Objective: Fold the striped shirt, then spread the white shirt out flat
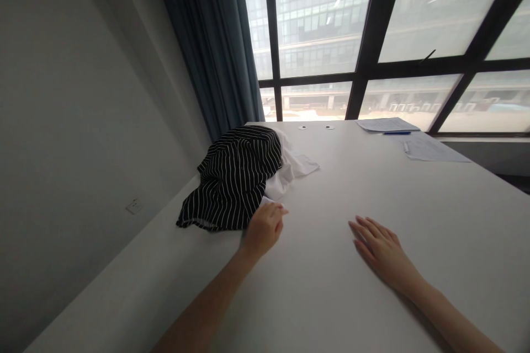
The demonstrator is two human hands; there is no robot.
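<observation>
Here the left grip (264,230) rests released beside one striped cloth (234,179), the right (379,246) on the table (455,220).

Left grip (264,230) loosely curled, right grip (375,244) flat, fingers spread.

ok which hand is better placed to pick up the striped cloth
Left, probably. The left hand sits right at the edge of the black striped cloth, beside the white cloth. The right hand lies flat on the table, farther off.
</observation>
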